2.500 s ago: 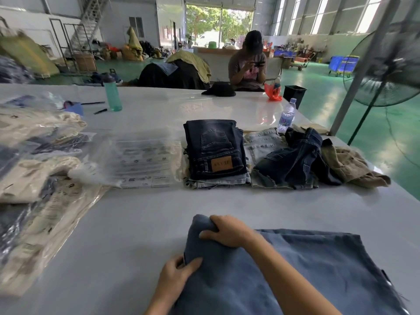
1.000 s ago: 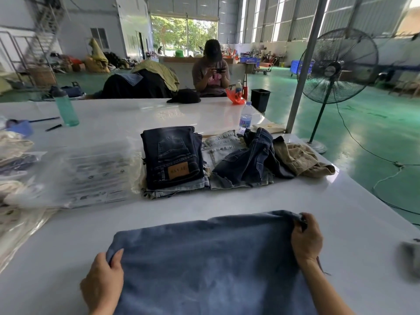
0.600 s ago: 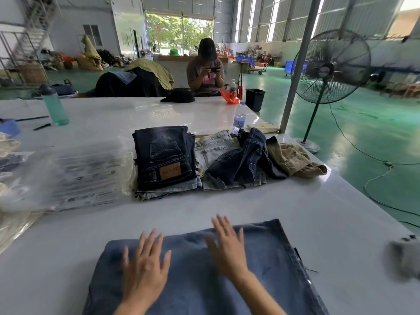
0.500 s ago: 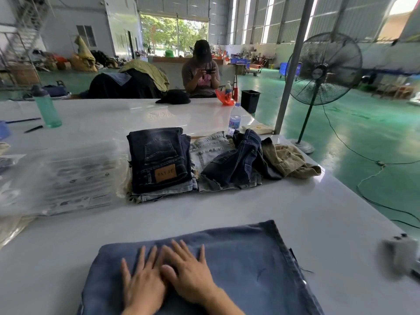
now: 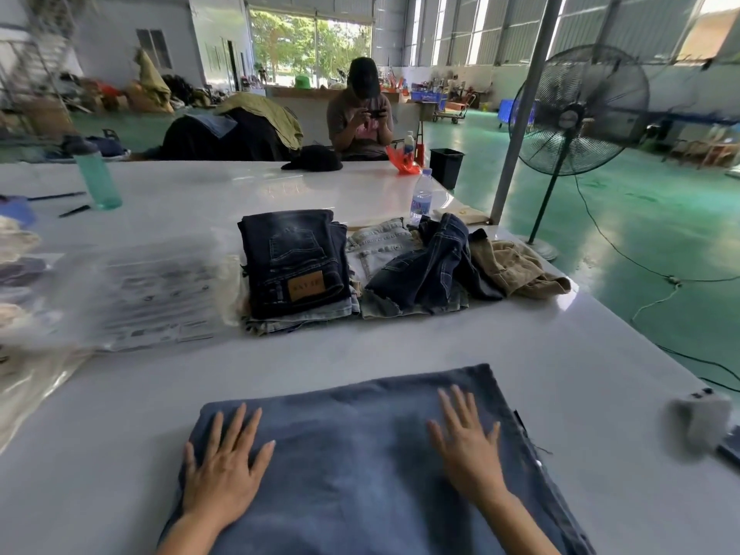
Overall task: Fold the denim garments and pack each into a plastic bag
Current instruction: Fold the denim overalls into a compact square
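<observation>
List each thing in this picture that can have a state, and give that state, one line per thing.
Left hand: open, flat on the garment.
Right hand: open, flat on the garment.
Blue denim garment: spread flat, not bagged.
Dark jeans: folded, on top of a stack.
Navy denim piece: crumpled, unfolded.
Tan garment: crumpled, unfolded.
Plastic bags: lying flat.
Water bottle: upright, capped.
Green bottle: upright.
</observation>
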Demonstrator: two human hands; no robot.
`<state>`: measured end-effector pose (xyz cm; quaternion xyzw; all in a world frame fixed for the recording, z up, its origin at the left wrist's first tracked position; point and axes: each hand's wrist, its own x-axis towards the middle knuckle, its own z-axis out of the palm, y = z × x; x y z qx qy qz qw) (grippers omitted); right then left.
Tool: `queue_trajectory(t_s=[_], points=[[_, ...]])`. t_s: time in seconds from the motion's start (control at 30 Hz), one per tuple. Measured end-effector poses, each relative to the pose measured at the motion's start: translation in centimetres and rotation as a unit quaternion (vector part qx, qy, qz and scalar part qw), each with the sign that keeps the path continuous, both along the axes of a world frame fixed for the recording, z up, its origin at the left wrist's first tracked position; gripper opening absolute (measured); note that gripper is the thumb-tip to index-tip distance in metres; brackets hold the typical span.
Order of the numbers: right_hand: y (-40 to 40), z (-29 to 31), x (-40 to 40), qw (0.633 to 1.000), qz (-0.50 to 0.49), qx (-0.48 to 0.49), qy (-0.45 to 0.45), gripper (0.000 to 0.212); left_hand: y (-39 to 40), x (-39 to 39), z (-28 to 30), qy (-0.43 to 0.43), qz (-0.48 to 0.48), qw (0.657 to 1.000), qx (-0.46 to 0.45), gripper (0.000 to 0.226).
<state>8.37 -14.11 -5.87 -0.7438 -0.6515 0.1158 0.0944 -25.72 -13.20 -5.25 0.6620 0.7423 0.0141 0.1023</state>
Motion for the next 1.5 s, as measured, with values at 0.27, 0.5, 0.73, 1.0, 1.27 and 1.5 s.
queue_trajectory(t_s=[0.27,0.5,0.73,1.0,1.27,1.5], points=[[-4.9,0.5,3.1,0.987,-0.120,-0.079,-0.072,0.060,-2.1,-0.6,2.5,0.006,-0.043,0.999,0.019,0.080],[-8.4,1.8,-16.9,0.975,0.209,0.063,-0.044,0.053,-6.4,3.7,1.0,0.043,-0.112,0.993,-0.008,0.074],[-11.0,-0.8,-2.3,0.990,0.035,-0.022,-0.137,0.054,-8.6,3.7,2.3,0.009,-0.117,0.992,0.041,0.087],[-9.2,1.9,-8.0,0.994,-0.051,0.027,-0.091,0.059,-10.1,1.6,1.7,0.009,-0.109,0.994,0.020,0.087],[-13.7,-0.2,1.1,0.986,-0.044,0.039,-0.157,0.069,-9.9,1.2,1.6,0.012,-0.128,0.992,0.015,0.088],[-13.6,1.7,6.0,0.920,-0.388,0.034,0.052,0.059,-6.5,-2.7,0.8,-0.168,0.047,0.960,0.221,0.054]])
